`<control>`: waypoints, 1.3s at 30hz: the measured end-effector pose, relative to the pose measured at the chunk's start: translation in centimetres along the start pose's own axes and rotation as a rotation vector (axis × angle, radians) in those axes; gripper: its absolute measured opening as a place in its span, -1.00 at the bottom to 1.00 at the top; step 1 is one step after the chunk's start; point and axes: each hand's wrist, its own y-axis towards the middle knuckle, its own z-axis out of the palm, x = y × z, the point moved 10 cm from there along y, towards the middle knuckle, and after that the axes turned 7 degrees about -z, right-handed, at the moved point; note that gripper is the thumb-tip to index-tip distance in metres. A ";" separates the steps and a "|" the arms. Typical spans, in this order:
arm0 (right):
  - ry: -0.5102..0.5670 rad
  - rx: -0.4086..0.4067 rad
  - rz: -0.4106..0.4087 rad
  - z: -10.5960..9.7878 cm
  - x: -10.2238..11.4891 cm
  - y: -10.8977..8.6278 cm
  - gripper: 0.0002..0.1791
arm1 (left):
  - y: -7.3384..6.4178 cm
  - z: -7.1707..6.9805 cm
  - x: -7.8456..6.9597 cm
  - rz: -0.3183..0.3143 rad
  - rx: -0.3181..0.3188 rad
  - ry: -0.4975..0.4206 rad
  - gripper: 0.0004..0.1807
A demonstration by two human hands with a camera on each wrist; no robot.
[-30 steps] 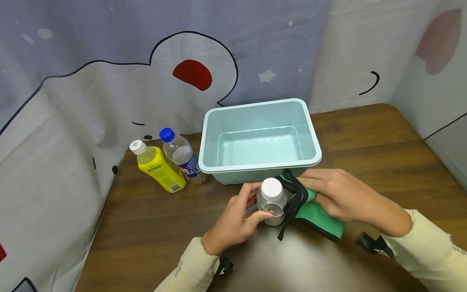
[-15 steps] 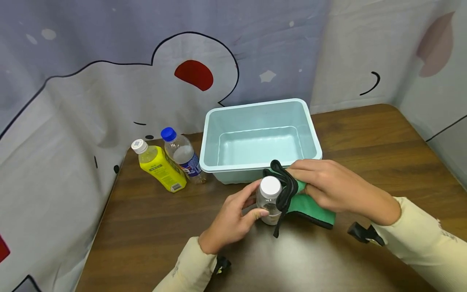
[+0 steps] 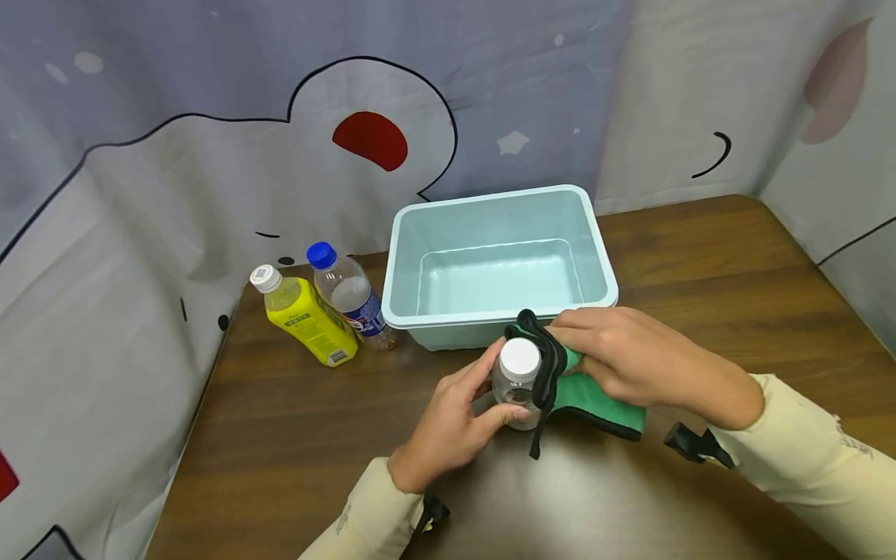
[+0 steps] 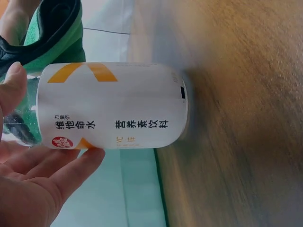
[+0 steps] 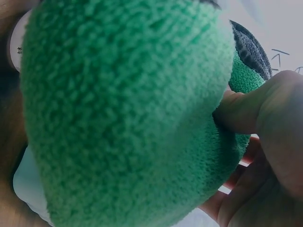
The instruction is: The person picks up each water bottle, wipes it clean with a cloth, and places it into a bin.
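My left hand (image 3: 451,412) grips a clear plastic bottle (image 3: 516,386) with a white cap, thumb on the near side and fingers behind. In the left wrist view the bottle's white label (image 4: 111,104) has orange stripes and dark lettering, and its base is at the tabletop. On the bottle's right side lies a folded green towel (image 3: 595,403) with black edging, pinched between the thumb and fingers of my right hand (image 3: 623,354). Its folds cover part of the bottle's shoulder. The towel's fuzzy surface (image 5: 123,113) fills most of the right wrist view.
Just behind the hands stands a pale blue plastic tub (image 3: 399,268). Left of it are a blue-capped clear bottle (image 3: 350,295) and a white-capped bottle with a yellow label (image 3: 308,319). A printed curtain (image 3: 210,179) hangs behind the wooden table (image 3: 294,467).
My right hand has brought the towel left and slightly away from me, further over the bottle's side, then barely shifted. My left hand has kept its grip, with the bottle almost in place.
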 end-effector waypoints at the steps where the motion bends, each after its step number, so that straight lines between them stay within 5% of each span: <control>1: -0.005 0.006 0.000 0.1 0.0 0.0 -0.51 | 0.0 0.0 0.0 0.004 -0.006 0.001 -0.05; 18: -0.047 0.103 0.018 1.3 0.0 -0.2 -0.55 | 0.0 0.1 0.0 0.011 0.000 0.006 -0.07; 30: -0.075 0.265 0.072 5.6 -0.7 -2.3 -0.66 | -0.2 0.4 0.1 0.013 0.036 0.014 -0.07; 39: -0.126 0.381 0.131 9.4 -1.0 -3.9 -0.76 | -0.2 0.5 0.7 -0.011 0.088 -0.050 -0.30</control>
